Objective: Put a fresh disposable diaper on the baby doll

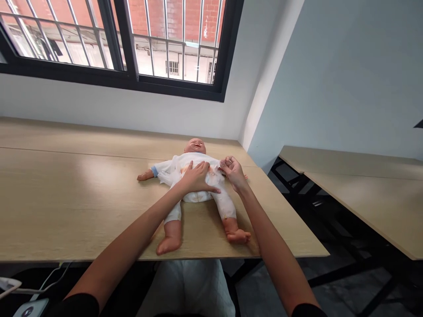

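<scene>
A baby doll [224, 204] in white clothes with a blue cuff lies on its back on the wooden table [82, 207], head towards the window wall and bare feet towards me. Across its belly, fingers spread, rests my left hand [197, 178]. Under and around that hand is a white layer with orange marks, possibly a diaper; the hand partly covers it. At the doll's side, on my right, my right hand [233, 171] has thumb and fingers pinched together at the edge of the white clothing. The doll's arm on that side is mostly hidden behind this hand.
The table's front edge [211, 256] runs just beyond the doll's feet. A second table [363, 189] stands to the right across a gap. A barred window [178, 44] is in the far wall. White cables [49, 279] and a pale device [33, 307] are at lower left.
</scene>
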Demonstrator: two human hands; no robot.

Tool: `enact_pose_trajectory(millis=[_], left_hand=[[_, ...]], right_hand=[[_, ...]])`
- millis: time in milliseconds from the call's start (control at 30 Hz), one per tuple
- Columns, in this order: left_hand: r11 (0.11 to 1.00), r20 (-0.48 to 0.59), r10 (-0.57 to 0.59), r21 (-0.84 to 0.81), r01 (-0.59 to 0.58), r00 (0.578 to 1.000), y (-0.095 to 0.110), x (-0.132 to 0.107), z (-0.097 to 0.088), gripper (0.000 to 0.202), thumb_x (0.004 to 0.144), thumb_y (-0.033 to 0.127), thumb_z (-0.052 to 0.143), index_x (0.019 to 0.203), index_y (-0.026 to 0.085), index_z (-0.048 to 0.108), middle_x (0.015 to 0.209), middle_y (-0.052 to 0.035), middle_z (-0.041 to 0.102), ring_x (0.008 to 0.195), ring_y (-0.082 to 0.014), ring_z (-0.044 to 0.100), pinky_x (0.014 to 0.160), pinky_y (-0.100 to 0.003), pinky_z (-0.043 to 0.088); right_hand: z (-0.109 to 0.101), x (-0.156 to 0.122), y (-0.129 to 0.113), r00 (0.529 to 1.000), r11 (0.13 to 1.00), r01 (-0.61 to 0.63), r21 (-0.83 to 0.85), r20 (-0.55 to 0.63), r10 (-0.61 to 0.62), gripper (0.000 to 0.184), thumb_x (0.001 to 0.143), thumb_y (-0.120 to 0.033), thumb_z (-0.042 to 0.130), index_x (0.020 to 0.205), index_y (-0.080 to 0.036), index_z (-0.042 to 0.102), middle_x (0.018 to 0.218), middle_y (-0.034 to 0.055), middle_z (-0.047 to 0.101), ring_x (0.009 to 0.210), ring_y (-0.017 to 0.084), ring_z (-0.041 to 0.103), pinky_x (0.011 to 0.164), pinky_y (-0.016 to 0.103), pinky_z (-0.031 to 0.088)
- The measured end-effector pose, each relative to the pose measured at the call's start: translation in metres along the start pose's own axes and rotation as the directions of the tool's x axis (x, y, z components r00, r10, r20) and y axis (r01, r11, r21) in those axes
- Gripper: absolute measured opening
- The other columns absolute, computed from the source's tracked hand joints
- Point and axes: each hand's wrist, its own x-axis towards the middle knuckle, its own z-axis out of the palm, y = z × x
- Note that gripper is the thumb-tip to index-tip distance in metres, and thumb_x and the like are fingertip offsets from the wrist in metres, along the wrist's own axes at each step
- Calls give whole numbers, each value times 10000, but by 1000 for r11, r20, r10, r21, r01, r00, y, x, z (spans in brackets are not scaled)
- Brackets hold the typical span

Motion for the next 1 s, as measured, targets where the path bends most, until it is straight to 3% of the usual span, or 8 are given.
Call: enact_pose_trajectory(millis=[167,433,500,633,667,767,833,1000], left_hand=[[991,38,-9,-133,14,999,-4,0,5,1097,692,595,705,1467,99,107,1416,-246,436,1388,-329,346,1174,-598,28],[863,-1,-19,-505,16,1000,-16,1,5,1088,605,405,787,1458,159,158,1264,-136,589,1294,-313,467,1193,-565,-13],[772,-20,-24,-635,5,1000,-22,2,6,1017,580,373,805,1418,195,256,1259,-127,583,1265,-328,487,1180,-577,136],[441,-126,-33,-892,-99,991,-37,7,12,577,725,425,701,1191,191,456,1238,-141,565,1180,-285,547,1011,-460,442],[452,-167,-56,-883,-124,984,-40,8,14,465,761,404,670,1125,182,486,1200,-135,576,1161,-269,553,992,-435,457],[727,-256,-77,-675,-121,964,-41,10,16,180,804,213,573,976,168,545,1061,-101,593,1053,-231,569,966,-410,467],[860,-264,-61,-503,-84,963,-38,8,14,172,797,108,492,943,165,563,1012,-92,586,995,-226,566,946,-413,473],[971,-292,-128,-230,60,948,-32,0,6,218,831,118,495,1004,181,611,1073,-99,588,1122,-302,487,968,-470,441]], right_hand=[[15,-5,7,996,989,43,-143,89,-30,522,664,-529,762,806,-218,368,747,-24,574,688,120,567,664,256,499],[34,-12,27,974,862,228,-452,110,-199,269,795,-414,604,855,-215,434,817,43,632,834,213,653,784,370,530],[34,-14,25,974,850,224,-477,124,-187,206,840,-395,537,897,-216,453,869,56,660,871,214,663,809,379,530],[32,-14,27,981,845,189,-500,131,-142,160,893,-338,423,989,-218,471,947,65,683,935,211,669,893,414,508],[30,-14,28,982,850,182,-495,136,-131,165,894,-325,413,1004,-219,475,956,61,683,954,210,666,921,422,497],[28,-11,34,985,890,153,-430,144,-100,180,892,-315,408,1029,-221,478,979,54,676,992,202,657,966,421,480],[27,-10,37,988,924,130,-361,129,-89,184,889,-329,418,1025,-218,472,985,59,665,986,195,656,959,403,489],[27,-8,35,997,965,78,-249,47,-69,172,873,-325,442,1001,-210,454,972,62,650,849,165,670,927,377,501]])
